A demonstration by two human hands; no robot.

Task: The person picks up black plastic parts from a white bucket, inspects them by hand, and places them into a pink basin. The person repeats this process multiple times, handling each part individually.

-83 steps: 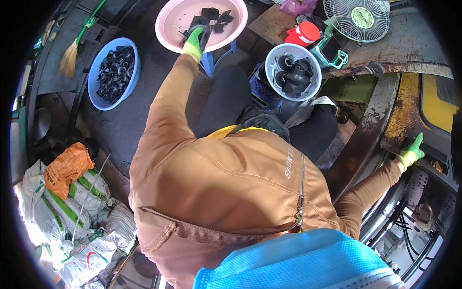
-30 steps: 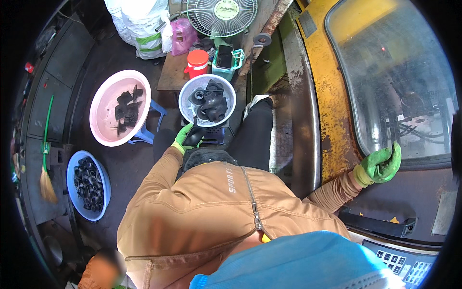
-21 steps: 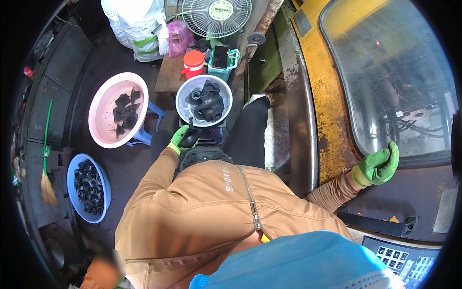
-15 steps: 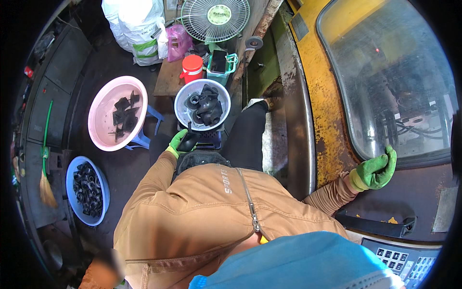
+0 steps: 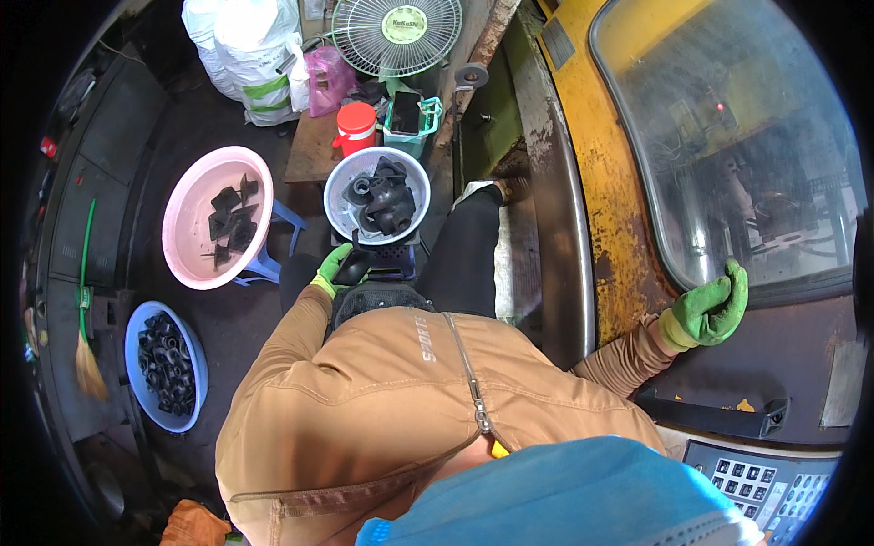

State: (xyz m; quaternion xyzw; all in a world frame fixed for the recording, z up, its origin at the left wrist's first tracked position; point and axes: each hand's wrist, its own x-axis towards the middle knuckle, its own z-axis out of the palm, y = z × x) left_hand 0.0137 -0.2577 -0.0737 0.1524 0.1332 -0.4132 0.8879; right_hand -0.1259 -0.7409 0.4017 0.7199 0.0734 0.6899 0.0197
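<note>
My left hand [image 5: 333, 271], in a green glove, is closed around a dark, smooth, rounded black moulded part [image 5: 351, 267] at my lap. Just beyond it a white basin [image 5: 333, 218] holds several black moulded parts [image 5: 387, 196]. Out to the right, my right hand [image 5: 705, 310], also gloved in green, is raised by the lower edge of the machine's window [image 5: 756, 182]. Its fingers are extended and slightly curved, with nothing visible in them.
Left of me stand a pink basin [image 5: 171, 223] on a blue stool [image 5: 264, 267] and a blue basin [image 5: 198, 369], both holding black pieces. A red jug [image 5: 356, 127], green basket [image 5: 411, 144] and fan [image 5: 398, 36] stand ahead. A handle [image 5: 710, 419] and control panel [image 5: 756, 482] lie right.
The view has shifted slightly. Shapes behind the machine's window look different, with a pale yellowish area now showing near its top. Both hands keep nearly the same pose.
</note>
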